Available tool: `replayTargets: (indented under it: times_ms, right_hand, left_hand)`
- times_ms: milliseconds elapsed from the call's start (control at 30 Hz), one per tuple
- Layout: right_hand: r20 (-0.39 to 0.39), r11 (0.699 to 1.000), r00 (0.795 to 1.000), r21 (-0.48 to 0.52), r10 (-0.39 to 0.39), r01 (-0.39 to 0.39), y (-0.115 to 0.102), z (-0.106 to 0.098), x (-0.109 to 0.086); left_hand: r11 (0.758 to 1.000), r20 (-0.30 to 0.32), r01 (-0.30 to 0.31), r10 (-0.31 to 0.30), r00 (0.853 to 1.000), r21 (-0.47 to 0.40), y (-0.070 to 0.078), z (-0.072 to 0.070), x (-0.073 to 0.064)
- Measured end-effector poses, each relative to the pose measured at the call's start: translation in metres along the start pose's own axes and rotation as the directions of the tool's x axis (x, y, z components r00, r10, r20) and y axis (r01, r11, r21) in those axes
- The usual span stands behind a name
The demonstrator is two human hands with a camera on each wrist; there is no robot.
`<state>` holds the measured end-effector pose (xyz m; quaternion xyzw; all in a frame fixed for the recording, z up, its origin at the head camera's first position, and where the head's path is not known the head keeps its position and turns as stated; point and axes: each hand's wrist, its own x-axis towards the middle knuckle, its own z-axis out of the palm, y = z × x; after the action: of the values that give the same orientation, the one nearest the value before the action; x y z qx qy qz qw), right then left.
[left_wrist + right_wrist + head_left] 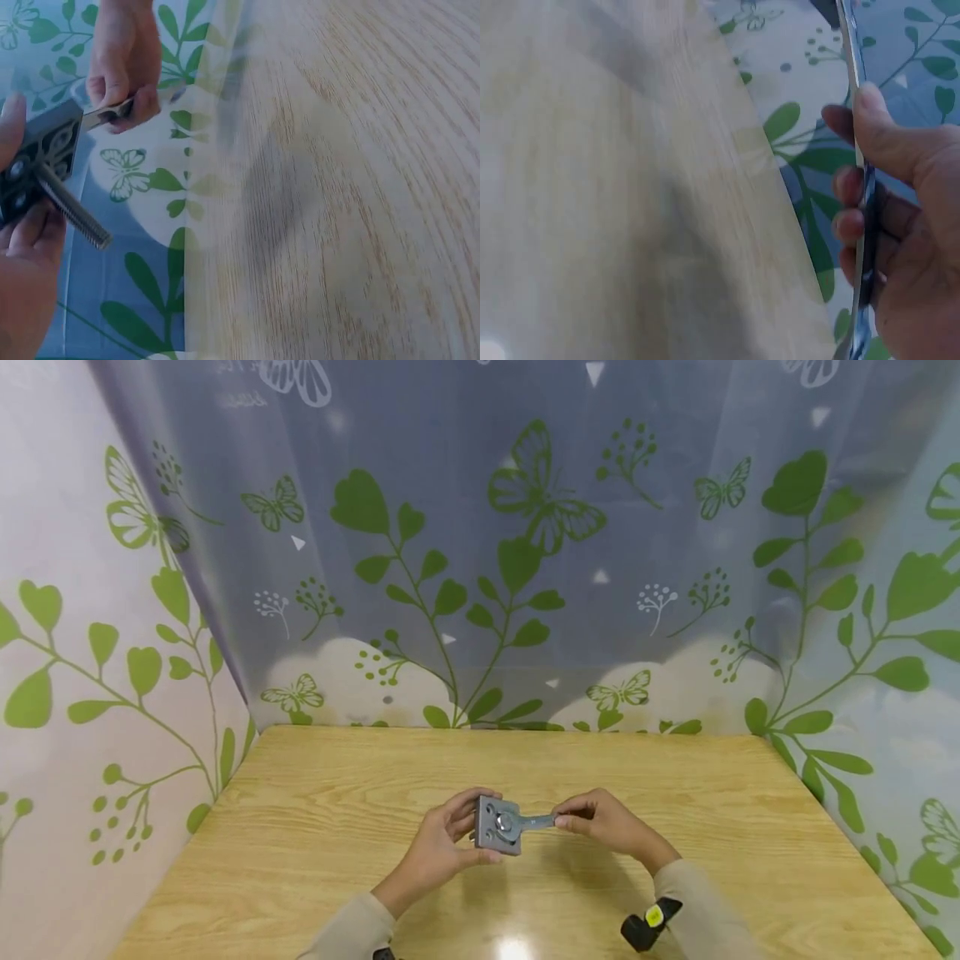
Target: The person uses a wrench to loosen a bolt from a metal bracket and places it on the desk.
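Beige sleeves are reaching over the wood-grained table in the head view; above it, my left hand is gripping a squarish grey metal block by its edges, apparently keeping its face free, while my right hand is pinching a wrench set against that face. Left wrist: a threaded bolt is jutting from the block's back. Right wrist: my thumb and fingers are clasping the slim, shiny handle, presumably for leverage.

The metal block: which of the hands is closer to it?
Left. The left hand grips the metal block; the right hand is apart from it, off to the right, holding the wrench.
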<state>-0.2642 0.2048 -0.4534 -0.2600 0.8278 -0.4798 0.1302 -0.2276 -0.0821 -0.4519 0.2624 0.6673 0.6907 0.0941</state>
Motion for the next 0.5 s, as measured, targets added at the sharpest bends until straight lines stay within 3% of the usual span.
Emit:
replayTargets:
  times_ms: [133,267,367,500]
  right_hand:
    - [0.109,0.994,0.993,-0.095,-0.044,0.054,-0.005,-0.021,0.019]
    - [0.214,0.962,0.971,-0.228,-0.102,0.151,-0.022,-0.038,0.036]
    - [0.268,0.9,0.954,-0.369,-0.138,0.233,-0.043,-0.044,0.046]
    - [0.306,0.773,0.939,-0.554,-0.156,0.308,-0.071,-0.044,0.056]
  left_hand:
    - [1.0,0.098,0.003,-0.005,0.995,0.023,0.002,0.002,0.0]
    - [0.999,0.174,0.02,-0.028,0.984,0.043,0.002,0.006,-0.002]
    - [0.998,0.207,0.035,-0.045,0.977,0.053,0.0,0.009,-0.003]
    - [0.996,0.238,0.048,-0.064,0.969,0.072,-0.004,0.011,-0.005]
